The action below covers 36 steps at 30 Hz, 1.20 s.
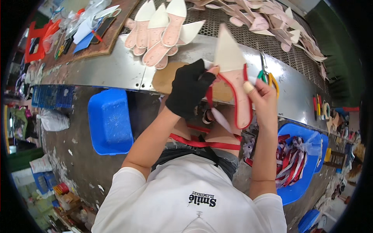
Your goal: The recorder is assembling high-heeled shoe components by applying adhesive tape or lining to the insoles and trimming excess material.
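My left hand (188,91), in a black fingerless glove, pinches the left edge of a shoe insole (243,105) held up before me over the bench edge. The insole is pale pink with a long cream pointed flap (227,50) at its far end. Red binding tape (235,95) runs along both sides and round its near end. My bare right hand (264,95) grips the tape at the right edge between thumb and fingers. A loose tail of tape, red then whitish, hangs below my left hand. Scissors (262,73) with green and yellow handles lie just beyond my right hand.
Several similar insoles (173,29) are piled on the metal bench (97,62), with more pieces (264,19) on mesh. A brown pad (165,77) lies at the bench edge. Blue tubs stand left (110,120) and right (289,194), the right one holding red and white ribbons.
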Each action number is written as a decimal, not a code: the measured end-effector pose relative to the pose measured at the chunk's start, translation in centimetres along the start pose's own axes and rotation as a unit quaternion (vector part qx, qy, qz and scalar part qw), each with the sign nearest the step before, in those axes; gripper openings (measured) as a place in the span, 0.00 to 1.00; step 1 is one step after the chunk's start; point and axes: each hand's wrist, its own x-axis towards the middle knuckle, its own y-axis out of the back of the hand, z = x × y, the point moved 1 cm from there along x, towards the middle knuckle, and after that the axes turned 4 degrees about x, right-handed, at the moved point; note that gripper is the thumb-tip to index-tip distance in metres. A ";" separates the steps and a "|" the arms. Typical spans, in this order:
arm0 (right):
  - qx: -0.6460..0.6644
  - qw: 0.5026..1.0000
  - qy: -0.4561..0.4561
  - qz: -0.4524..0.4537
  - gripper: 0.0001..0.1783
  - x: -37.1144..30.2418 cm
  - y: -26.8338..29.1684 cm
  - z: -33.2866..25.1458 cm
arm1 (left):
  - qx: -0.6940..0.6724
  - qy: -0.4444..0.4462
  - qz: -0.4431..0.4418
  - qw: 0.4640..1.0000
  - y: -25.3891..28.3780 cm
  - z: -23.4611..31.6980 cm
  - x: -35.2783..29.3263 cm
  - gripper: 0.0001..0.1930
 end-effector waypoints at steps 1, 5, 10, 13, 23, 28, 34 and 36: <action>-0.049 0.998 -0.001 0.045 0.09 1.1 2.8 1.4 | -0.175 0.092 -0.044 0.979 0.1 0.1 0.2 0.15; -0.121 0.959 -0.029 0.255 0.12 5.8 17.4 6.9 | -0.472 0.143 -0.158 0.856 1.7 -1.8 -0.3 0.21; -0.377 0.883 -0.048 0.276 0.21 8.9 28.2 12.1 | -0.518 0.122 -0.131 0.836 3.4 -3.0 -1.8 0.27; -0.587 0.745 0.030 0.316 0.25 7.5 25.5 10.3 | -0.518 0.179 -0.135 0.826 4.7 -3.6 -2.2 0.21; -0.173 0.983 0.050 0.027 0.20 7.9 1.1 4.5 | -0.337 0.047 0.106 0.934 17.6 -4.0 -4.5 0.11; -0.255 0.959 0.124 -0.007 0.24 14.3 -15.4 -0.2 | 0.022 0.046 0.110 0.993 14.0 -8.9 -1.6 0.07; -0.555 0.819 0.138 0.043 0.33 19.0 -21.4 -0.3 | 0.297 -0.115 0.114 0.941 10.9 -7.4 1.3 0.10; -0.376 0.925 -0.038 -0.049 0.32 22.3 -18.2 0.2 | 0.313 -0.111 0.122 0.935 10.0 -8.0 2.1 0.11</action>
